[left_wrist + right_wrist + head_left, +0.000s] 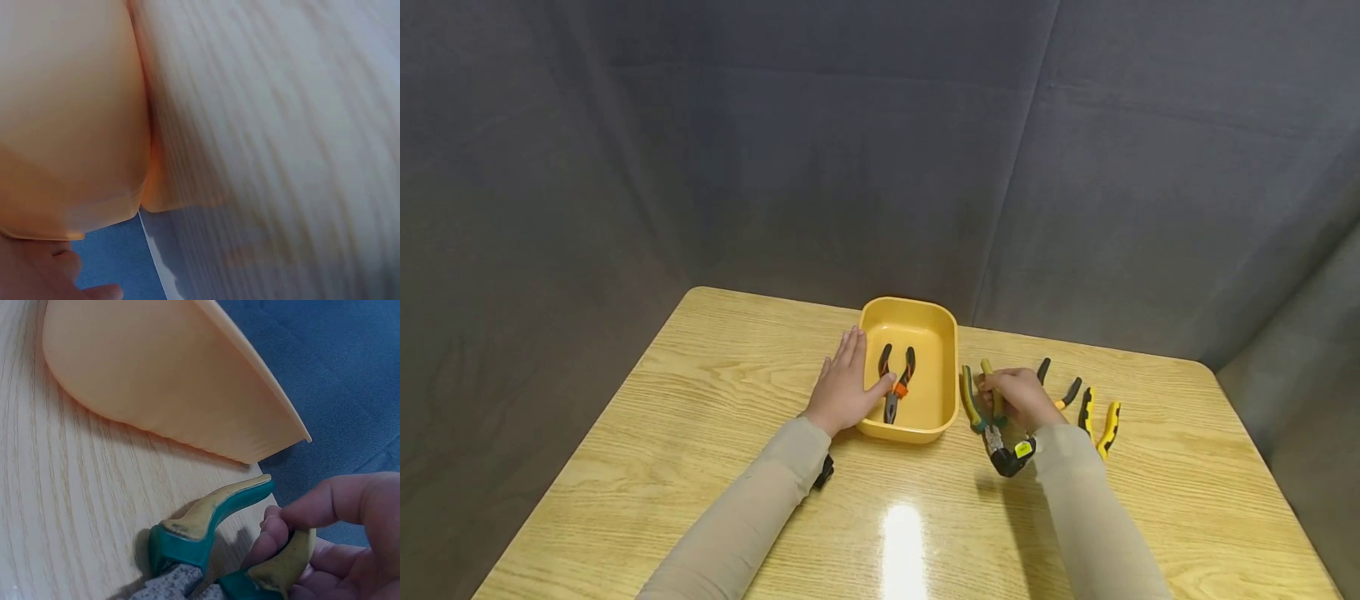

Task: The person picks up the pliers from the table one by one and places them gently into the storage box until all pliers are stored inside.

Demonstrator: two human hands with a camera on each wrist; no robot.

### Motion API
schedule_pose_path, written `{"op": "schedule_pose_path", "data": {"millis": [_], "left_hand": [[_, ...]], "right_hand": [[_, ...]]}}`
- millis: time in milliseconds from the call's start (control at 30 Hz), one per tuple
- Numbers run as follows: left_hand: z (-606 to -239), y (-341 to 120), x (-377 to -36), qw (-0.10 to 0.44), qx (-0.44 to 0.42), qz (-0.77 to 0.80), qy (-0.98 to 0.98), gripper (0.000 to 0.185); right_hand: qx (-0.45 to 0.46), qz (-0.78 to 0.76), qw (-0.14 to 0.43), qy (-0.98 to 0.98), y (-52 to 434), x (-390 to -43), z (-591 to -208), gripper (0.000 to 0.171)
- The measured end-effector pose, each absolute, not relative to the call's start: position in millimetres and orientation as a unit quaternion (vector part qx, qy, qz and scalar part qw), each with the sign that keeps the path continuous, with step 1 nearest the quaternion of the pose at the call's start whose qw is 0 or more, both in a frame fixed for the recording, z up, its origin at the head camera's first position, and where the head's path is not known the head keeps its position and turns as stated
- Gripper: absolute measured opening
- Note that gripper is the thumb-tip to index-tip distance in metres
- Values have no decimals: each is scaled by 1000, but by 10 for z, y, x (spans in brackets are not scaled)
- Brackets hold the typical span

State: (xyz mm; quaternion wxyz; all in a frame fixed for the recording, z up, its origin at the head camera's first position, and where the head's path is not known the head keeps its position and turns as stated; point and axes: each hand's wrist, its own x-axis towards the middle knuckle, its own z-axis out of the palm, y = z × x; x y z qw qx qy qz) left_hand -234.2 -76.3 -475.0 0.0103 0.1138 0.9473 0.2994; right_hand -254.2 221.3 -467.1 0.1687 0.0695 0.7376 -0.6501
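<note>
My left hand [842, 385] holds the left side of a yellow plastic bin [946, 367], thumb over the rim and fingers along the outside. Inside the bin lies a pair of long-nose pliers [891, 405] with black and orange handles. To the right of the bin, my right hand [1017, 395] pinches one handle of the green-and-yellow pliers [973, 408] between thumb and fingers. Their handles are spread apart, and the right wrist view shows the free handle [219, 509] close to the table. Whether the pliers are lifted, I cannot tell.
Right of my right hand lie pliers with black handles [1072, 390], partly hidden by the hand, and another tool with yellow-and-black handles [1109, 427]. They rest on a wooden table [700, 400]. Dark grey cloth [850, 167] hangs behind its back edge.
</note>
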Motion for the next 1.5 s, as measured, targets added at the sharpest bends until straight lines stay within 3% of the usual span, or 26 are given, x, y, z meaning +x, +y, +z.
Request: {"op": "schedule_pose_path", "data": {"millis": [400,1500], "left_hand": [[-4792,-756,-2370,1,113,297,948,91],[-4811,-771,-2379,5,116,299,947,92]], "right_hand": [[66,-643,149,748,2191,-2480,-4676,41],[97,-684,122,712,2234,-2423,-4700,46]]}}
